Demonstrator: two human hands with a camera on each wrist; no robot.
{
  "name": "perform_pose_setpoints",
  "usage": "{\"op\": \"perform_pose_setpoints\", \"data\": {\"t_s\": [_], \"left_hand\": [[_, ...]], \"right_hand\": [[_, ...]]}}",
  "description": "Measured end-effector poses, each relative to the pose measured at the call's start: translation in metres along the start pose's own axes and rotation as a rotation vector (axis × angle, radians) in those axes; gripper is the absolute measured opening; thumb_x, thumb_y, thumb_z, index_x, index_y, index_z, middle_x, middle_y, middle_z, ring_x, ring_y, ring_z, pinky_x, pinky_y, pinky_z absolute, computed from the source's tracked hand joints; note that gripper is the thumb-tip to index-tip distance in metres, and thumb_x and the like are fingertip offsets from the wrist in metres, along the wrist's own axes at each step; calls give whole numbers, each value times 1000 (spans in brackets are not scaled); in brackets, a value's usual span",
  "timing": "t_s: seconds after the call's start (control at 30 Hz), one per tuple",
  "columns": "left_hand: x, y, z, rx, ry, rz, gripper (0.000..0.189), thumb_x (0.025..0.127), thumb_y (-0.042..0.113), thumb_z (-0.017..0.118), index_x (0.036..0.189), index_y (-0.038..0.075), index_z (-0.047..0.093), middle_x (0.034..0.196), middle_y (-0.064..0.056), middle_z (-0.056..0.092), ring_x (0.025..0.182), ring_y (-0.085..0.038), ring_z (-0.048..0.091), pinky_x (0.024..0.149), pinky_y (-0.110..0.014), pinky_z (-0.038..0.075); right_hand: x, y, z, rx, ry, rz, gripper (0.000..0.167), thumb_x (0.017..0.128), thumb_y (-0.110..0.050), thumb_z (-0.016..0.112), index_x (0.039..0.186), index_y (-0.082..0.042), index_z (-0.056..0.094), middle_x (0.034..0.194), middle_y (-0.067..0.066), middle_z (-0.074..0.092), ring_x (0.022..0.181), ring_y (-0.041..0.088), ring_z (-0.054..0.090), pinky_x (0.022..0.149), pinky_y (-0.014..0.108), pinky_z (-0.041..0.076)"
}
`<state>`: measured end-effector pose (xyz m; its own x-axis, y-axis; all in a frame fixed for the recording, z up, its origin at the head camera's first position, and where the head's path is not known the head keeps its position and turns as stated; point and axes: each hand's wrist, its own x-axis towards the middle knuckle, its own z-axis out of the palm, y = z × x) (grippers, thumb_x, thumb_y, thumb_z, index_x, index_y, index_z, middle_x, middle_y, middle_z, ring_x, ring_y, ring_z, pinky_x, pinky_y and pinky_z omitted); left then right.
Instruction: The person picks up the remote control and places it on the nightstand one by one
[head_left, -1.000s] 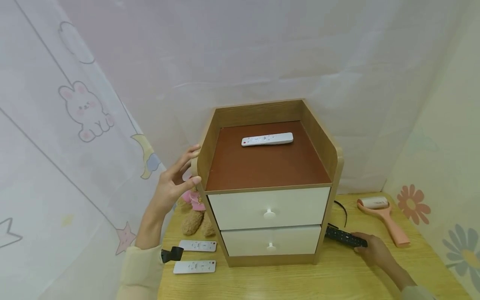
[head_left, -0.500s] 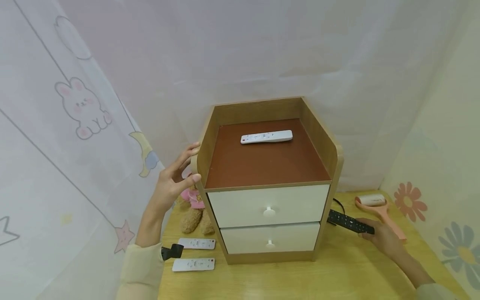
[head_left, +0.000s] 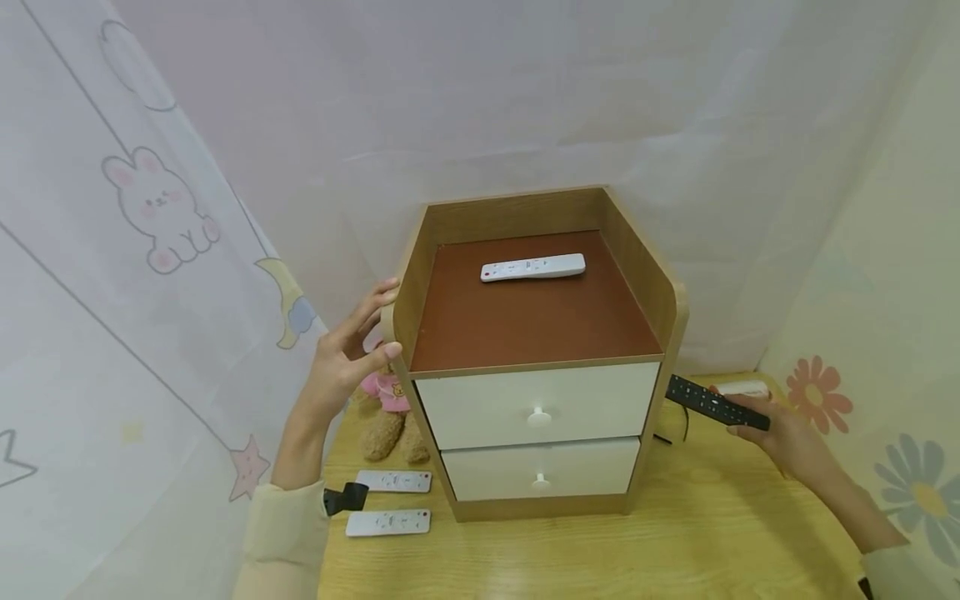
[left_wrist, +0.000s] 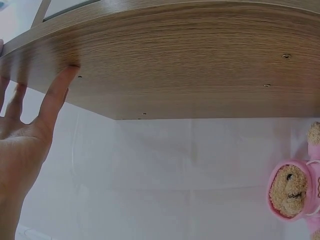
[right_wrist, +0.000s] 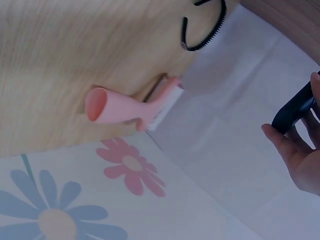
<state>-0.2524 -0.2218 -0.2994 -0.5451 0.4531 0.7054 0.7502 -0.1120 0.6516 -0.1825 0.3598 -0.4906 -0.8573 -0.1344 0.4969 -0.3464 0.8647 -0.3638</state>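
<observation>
My right hand holds a black remote control by one end, raised off the table to the right of a small wooden cabinet. In the right wrist view the fingertips pinch this remote's sides. At the cabinet's left, my left hand rests its fairly straight fingers on the raised side panel, thumb at the front edge. A white remote control lies on the brown top. Two more, an upper white remote and a lower white remote, lie on the table to the left.
A plush bear in pink sits behind the left forearm, beside the cabinet. Two white drawers face the front. Right of the cabinet are a pink lint roller and a black toothed headband. Printed cloth walls surround the table.
My right hand has lifted the black remote from the table, up and to the right, and now partly covers the lint roller. My left hand keeps its place on the cabinet.
</observation>
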Motion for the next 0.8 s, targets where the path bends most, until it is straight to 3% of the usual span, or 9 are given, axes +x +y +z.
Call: {"op": "perform_pose_setpoints", "data": {"t_s": [0.17,0.27,0.3,0.37,0.43,0.5,0.63,0.67,0.8], "left_hand": [[1,2,1,10,0,3,61,83,-20,58,141,-5,42,153,-20,29,143,-35,24,116,-42,25],[2,3,2,10,1,-4,61,83,-20,58,141,-5,42,153,-19,29,142,-35,24,115,-41,26],[2,3,2,10,0,-10,62,83,-20,58,141,-4,43,154,-19,29,142,-34,24,115,-40,27],[2,3,3,7,-2,-22,62,84,-20,58,141,-4,42,154,-17,29,142,-34,25,113,-38,31],[3,2,4,3,-5,-28,62,84,-19,58,142,-3,42,155,-17,28,143,-33,24,113,-37,32],[3,2,4,4,-7,-29,62,84,-19,58,142,-3,42,155,-16,28,143,-33,24,114,-38,30],[4,2,6,9,-6,-30,62,85,-19,59,142,-3,42,155,-16,28,143,-32,23,115,-39,26],[4,2,6,11,-6,-32,62,84,-19,58,142,-2,42,155,-16,28,144,-32,23,115,-39,26],[4,1,8,3,-8,-38,62,85,-19,58,142,-2,42,155,-15,28,143,-32,23,113,-37,31]], "right_hand": [[12,-9,-17,4,-15,13,51,79,-10,78,126,-1,60,77,24,62,43,-3,17,39,21,24],[19,-13,-27,-9,-8,-2,51,79,-10,78,127,-2,60,65,23,57,41,-4,11,36,21,23],[21,-13,-31,-1,-14,-6,51,80,-9,78,127,-1,60,72,24,61,41,-5,11,37,21,23],[25,-15,-38,19,-25,-2,52,80,-8,77,128,1,59,74,27,61,39,0,23,37,25,32],[29,-17,-46,-1,-48,25,51,84,-14,75,130,0,57,75,25,61,43,8,30,39,27,29],[34,-20,-55,-15,-42,17,51,85,-15,74,130,0,57,95,31,64,44,11,30,43,33,33],[42,-29,-73,-76,-12,-20,48,87,-17,72,131,-4,58,81,24,65,42,4,15,42,28,27],[44,-31,-77,-65,-12,-23,48,87,-15,72,132,-4,57,90,26,66,40,2,15,41,27,29],[50,-37,-91,-88,-7,-26,46,88,-13,71,131,-5,58,81,21,66,40,1,15,41,22,23]]}}
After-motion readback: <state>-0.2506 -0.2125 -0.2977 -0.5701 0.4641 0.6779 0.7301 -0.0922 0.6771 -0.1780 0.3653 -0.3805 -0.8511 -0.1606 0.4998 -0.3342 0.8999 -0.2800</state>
